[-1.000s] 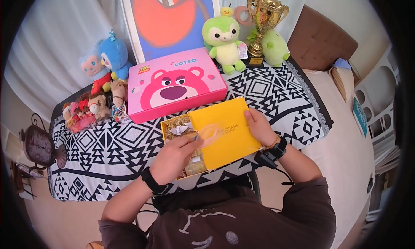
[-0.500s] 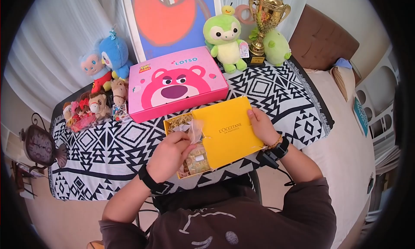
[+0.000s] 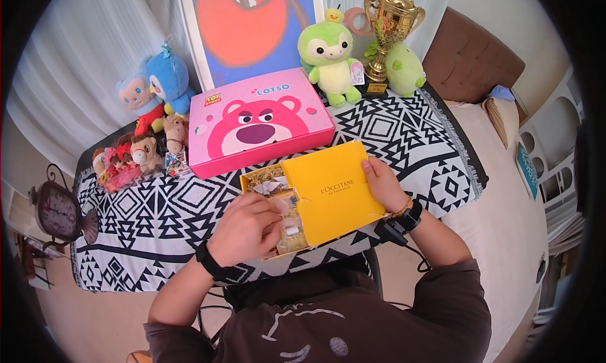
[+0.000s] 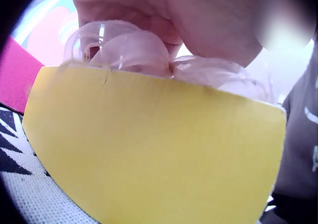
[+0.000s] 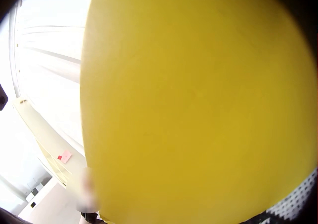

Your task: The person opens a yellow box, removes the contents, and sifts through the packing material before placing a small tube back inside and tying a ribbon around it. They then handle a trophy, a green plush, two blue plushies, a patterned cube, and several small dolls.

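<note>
A yellow L'OCCITANE gift box (image 3: pixel 249 185) sits near the table's front, its left part uncovered and its right part under the yellow cover (image 3: pixel 334 205). My right hand (image 3: pixel 386 186) grips the cover's right edge, thumb on top and its other fingers hidden beneath. Over the uncovered part, my left hand (image 3: pixel 246 227) has its fingers curled on a sheer, see-through ribbon (image 3: pixel 287 205). In the left wrist view, pale loops of this ribbon (image 4: pixel 134 50) stand above the box's yellow side. Shredded paper filler (image 3: pixel 268 174) and a folded grey-white piece (image 3: pixel 270 187) lie inside.
Behind the gift box stands a pink LOTSO box (image 3: pixel 259 120). Several plush toys, including a green one (image 3: pixel 328 60), and a gold trophy (image 3: pixel 391 32) line the back. Small dolls (image 3: pixel 123 161) sit at left, near a brown clock (image 3: pixel 57 208). A patterned cloth (image 3: pixel 410 142) covers the table.
My left hand has drawn the ribbon left off the cover, then lowered it into the uncovered part of the box. My right hand keeps its grip on the cover.
</note>
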A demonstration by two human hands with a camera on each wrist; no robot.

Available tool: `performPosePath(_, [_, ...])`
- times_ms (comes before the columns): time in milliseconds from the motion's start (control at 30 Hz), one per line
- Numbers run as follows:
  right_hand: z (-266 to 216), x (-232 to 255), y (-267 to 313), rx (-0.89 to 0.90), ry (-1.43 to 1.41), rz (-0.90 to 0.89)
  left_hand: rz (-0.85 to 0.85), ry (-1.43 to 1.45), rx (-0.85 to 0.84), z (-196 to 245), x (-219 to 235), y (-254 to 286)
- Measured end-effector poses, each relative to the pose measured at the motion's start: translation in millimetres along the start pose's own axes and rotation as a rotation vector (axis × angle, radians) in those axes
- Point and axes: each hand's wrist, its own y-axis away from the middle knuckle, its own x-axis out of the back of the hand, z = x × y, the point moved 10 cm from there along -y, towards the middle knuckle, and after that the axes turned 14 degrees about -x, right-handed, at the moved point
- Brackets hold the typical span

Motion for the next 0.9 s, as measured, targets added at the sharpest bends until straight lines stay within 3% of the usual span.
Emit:
performPosePath(167, [1.9, -0.6, -0.7, -0.026, 0.021, -0.018, -0.029, 0.021, -0.058, 3.4, -13.2, -2.8])
performPosePath(267, [6.3, -2.3, -1.9, -0.064, 0.041, -0.042, -0.171, 0.027, 0.066, -5.2, -25.7, -1.8])
performPosePath(333, [6.3, -1.9, -1.8, -0.067, 0.037, -0.043, -0.189, -0.138, -0.163, 8.7, -28.2, -6.5])
performPosePath(667, [5.3, -2.8, -2.9, -0.014, -0.042, -0.035, -0.260, -0.059, -0.212, 13.7, -49.3, -8.0])
performPosePath(833, [3.3, -1.0, -2.5, 0.005, -0.046, -0.028, -0.401, -0.083, -0.258, 12.0, -48.4, -14.6])
performPosePath(900, [2.4, -1.3, -1.4, 0.004, -0.060, -0.037, -0.308, 0.039, -0.237, 7.8, -37.1, -10.7])
